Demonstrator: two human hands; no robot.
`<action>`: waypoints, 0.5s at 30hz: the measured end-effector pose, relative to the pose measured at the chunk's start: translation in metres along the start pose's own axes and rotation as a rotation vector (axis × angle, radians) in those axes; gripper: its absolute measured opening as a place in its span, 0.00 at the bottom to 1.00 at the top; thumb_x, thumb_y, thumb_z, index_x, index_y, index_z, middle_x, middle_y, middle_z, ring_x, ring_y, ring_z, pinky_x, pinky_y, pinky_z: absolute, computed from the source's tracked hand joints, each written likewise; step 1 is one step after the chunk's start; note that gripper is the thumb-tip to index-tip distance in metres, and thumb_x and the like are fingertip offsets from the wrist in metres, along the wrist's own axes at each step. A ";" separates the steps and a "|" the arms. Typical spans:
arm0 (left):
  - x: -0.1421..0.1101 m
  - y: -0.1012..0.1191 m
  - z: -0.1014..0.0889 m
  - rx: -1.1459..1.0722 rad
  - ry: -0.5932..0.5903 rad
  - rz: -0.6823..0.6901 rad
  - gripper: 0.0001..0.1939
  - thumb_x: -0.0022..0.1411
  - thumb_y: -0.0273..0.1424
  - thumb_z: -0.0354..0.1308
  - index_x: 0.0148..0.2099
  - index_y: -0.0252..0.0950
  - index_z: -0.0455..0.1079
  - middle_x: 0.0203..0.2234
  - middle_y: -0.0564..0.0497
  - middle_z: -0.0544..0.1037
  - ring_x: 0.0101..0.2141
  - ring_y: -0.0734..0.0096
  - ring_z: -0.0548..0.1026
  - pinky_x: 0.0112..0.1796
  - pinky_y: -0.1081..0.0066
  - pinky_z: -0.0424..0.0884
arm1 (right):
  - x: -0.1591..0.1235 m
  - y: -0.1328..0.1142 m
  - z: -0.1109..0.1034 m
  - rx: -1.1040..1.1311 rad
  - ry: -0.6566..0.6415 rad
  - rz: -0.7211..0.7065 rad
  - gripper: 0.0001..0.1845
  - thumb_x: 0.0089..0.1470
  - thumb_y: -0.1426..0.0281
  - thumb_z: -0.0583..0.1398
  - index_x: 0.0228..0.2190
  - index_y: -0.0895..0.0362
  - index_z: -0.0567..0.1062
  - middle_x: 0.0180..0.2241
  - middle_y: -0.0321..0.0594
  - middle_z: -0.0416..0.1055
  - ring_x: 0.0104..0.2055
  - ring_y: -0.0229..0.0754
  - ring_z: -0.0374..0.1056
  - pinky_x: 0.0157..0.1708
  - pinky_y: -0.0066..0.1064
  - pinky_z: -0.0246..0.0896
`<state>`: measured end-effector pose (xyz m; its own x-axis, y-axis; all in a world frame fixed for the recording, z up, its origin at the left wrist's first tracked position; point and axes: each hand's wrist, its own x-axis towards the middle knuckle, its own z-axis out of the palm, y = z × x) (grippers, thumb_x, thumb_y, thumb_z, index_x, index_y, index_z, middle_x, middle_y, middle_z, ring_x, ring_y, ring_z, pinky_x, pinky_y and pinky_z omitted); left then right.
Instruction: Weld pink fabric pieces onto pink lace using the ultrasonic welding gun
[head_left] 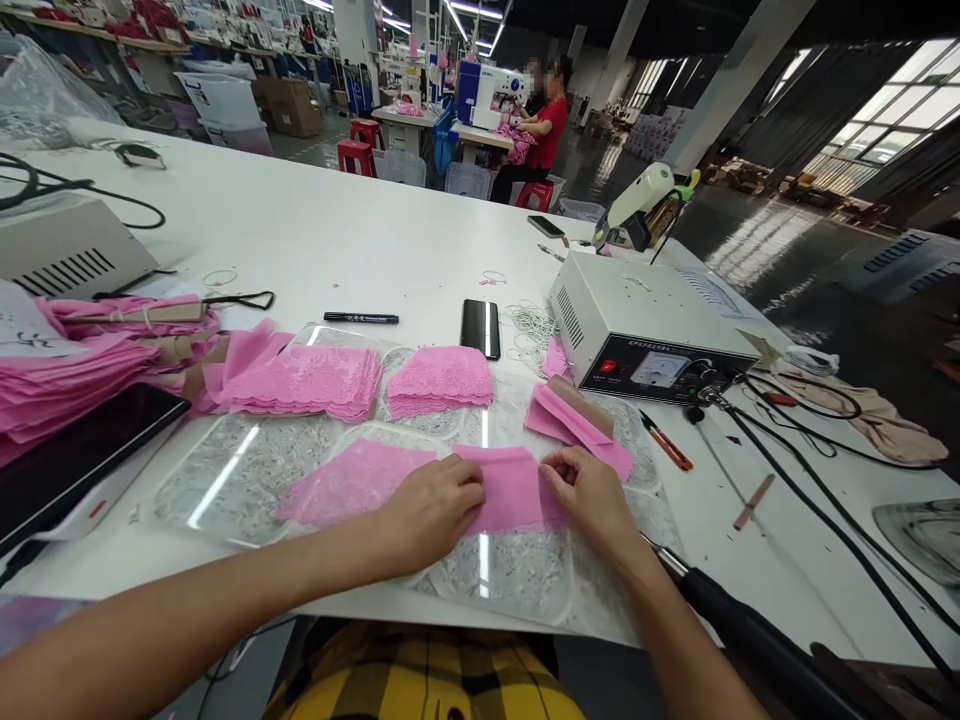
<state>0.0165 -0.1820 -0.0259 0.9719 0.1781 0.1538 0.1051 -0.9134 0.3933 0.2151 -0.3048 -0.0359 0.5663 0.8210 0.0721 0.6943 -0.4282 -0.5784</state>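
My left hand (435, 510) lies flat on a pink lace fabric piece (352, 480) spread over clear plastic trays (232, 480) on the white table. My right hand (592, 495) pinches the right edge of a smoother pink fabric strip (510, 490) that joins the lace. Two stacks of pink lace (300, 380) (439, 380) sit just behind. Folded pink pieces (570, 420) lie to the right of my right hand.
A white control box with a dial (645, 335) stands at right, with cables, orange snips (667, 445) and a black handled tool (750, 630). A black phone (480, 327), a marker (360, 318), pink fabric bundles (90, 360) and a tablet (75, 455) lie at left. People sew far behind.
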 end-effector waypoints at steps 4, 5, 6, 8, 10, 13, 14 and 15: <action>-0.001 0.001 0.000 0.018 0.007 0.001 0.07 0.65 0.24 0.53 0.35 0.33 0.72 0.38 0.47 0.75 0.36 0.67 0.72 0.38 0.69 0.69 | -0.001 0.002 0.001 -0.012 -0.003 -0.014 0.12 0.51 0.63 0.53 0.24 0.55 0.73 0.26 0.38 0.73 0.26 0.39 0.64 0.28 0.31 0.56; -0.001 0.001 0.000 0.022 0.006 0.001 0.07 0.64 0.24 0.54 0.35 0.33 0.72 0.38 0.47 0.75 0.36 0.67 0.72 0.38 0.69 0.69 | -0.002 0.003 0.001 -0.016 0.001 -0.015 0.13 0.51 0.62 0.53 0.24 0.55 0.73 0.26 0.39 0.73 0.27 0.39 0.64 0.29 0.31 0.56; -0.001 0.001 0.001 0.027 0.004 0.001 0.07 0.64 0.24 0.54 0.35 0.33 0.72 0.37 0.47 0.75 0.36 0.67 0.72 0.37 0.69 0.69 | -0.002 0.003 0.002 -0.019 0.005 -0.015 0.14 0.52 0.62 0.53 0.24 0.55 0.73 0.26 0.39 0.73 0.27 0.40 0.64 0.29 0.31 0.56; -0.001 0.000 0.001 0.035 -0.003 0.001 0.07 0.64 0.23 0.54 0.35 0.33 0.72 0.37 0.48 0.75 0.35 0.68 0.72 0.37 0.69 0.69 | -0.001 0.003 0.003 -0.024 0.010 -0.009 0.15 0.52 0.61 0.52 0.26 0.55 0.73 0.27 0.40 0.73 0.27 0.40 0.65 0.29 0.32 0.56; -0.001 0.000 0.001 0.044 -0.011 0.001 0.06 0.63 0.23 0.54 0.35 0.33 0.72 0.37 0.48 0.75 0.35 0.67 0.71 0.37 0.69 0.69 | -0.001 0.003 0.004 -0.028 0.014 -0.001 0.15 0.52 0.60 0.53 0.26 0.55 0.74 0.27 0.39 0.73 0.28 0.41 0.65 0.29 0.32 0.56; -0.001 0.000 0.001 0.057 -0.019 0.000 0.06 0.64 0.23 0.54 0.35 0.33 0.72 0.38 0.47 0.75 0.36 0.66 0.71 0.38 0.68 0.69 | 0.000 0.003 0.006 -0.027 0.021 0.004 0.14 0.50 0.59 0.54 0.24 0.54 0.73 0.25 0.39 0.72 0.27 0.41 0.65 0.29 0.31 0.55; -0.001 0.001 0.001 0.060 -0.020 -0.001 0.07 0.64 0.23 0.53 0.35 0.33 0.72 0.38 0.47 0.75 0.36 0.66 0.71 0.38 0.68 0.69 | 0.000 0.003 0.006 -0.023 0.026 0.002 0.14 0.51 0.59 0.54 0.24 0.55 0.72 0.25 0.39 0.72 0.27 0.41 0.65 0.29 0.32 0.55; -0.001 0.001 0.001 0.063 -0.022 -0.003 0.07 0.64 0.23 0.53 0.35 0.33 0.72 0.38 0.47 0.75 0.36 0.67 0.71 0.38 0.68 0.69 | 0.000 0.004 0.007 -0.019 0.031 -0.001 0.15 0.51 0.59 0.53 0.24 0.55 0.72 0.25 0.39 0.72 0.27 0.41 0.65 0.29 0.32 0.55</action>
<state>0.0155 -0.1835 -0.0269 0.9759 0.1732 0.1325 0.1203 -0.9343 0.3355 0.2145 -0.3043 -0.0433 0.5785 0.8098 0.0979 0.7033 -0.4344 -0.5627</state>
